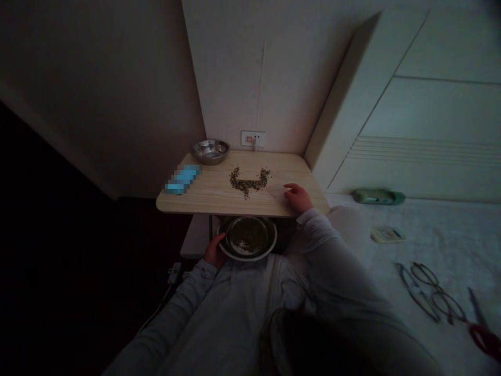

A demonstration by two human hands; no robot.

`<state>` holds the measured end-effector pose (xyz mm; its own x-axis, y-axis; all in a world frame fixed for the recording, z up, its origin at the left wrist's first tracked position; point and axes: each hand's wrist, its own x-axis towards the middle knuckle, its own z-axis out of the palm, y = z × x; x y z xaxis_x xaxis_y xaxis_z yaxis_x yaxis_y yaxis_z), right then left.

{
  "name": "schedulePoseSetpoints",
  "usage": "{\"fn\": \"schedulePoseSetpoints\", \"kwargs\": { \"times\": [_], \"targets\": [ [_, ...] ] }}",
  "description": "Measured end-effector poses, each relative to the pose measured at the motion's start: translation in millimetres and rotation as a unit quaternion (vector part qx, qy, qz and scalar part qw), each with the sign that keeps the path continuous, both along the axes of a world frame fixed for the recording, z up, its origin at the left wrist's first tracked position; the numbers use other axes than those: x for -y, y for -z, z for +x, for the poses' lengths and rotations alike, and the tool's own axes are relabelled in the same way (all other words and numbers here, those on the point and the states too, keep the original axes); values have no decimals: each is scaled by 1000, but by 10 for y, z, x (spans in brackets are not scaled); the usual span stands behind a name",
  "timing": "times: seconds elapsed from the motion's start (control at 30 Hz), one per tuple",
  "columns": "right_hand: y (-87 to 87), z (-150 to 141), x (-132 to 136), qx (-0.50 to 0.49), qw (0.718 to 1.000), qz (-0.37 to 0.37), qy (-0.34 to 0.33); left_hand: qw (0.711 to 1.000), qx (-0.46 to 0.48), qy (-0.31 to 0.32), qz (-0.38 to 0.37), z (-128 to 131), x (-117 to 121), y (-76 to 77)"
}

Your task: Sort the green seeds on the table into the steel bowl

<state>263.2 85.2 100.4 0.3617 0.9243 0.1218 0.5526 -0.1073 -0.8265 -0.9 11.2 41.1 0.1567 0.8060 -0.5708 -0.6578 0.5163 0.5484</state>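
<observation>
My left hand grips the left rim of a metal bowl, held just below the table's front edge. Inside the bowl lie small dark grains, thicker toward the far side. Over the right part of the wooden table, my right hand pinches a thin, pale, see-through piece, perhaps a plastic sheet. Left of that piece, a pile of small greenish-brown grains lies on the tabletop in a rough U shape, with loose grains around it.
A second metal bowl stands at the table's back left, near a blurred blue object. Behind is a wall socket. On the bed to the right lie a green case, a small packet, eyeglasses and red-handled scissors.
</observation>
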Motion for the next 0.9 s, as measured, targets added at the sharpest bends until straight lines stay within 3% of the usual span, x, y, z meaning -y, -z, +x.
{"fn": "schedulePoseSetpoints", "kwargs": {
  "times": [0.1,0.2,0.33,0.6,0.9],
  "targets": [
    [5,64,-10,-167,985,38,5,1000,-6,1,-4,1,-2,-2],
    [-22,77,1,-309,948,71,38,1000,-3,6,-5,-3,-3,14],
    [-34,-1,8,-381,919,91,51,1000,9,13,9,-11,-7,55],
    [84,-429,-54,-217,970,99,-47,999,30,5,21,-35,-20,122],
    [175,-550,-109,-76,991,100,-49,999,27,6,21,-31,-18,106]
  ]
}}
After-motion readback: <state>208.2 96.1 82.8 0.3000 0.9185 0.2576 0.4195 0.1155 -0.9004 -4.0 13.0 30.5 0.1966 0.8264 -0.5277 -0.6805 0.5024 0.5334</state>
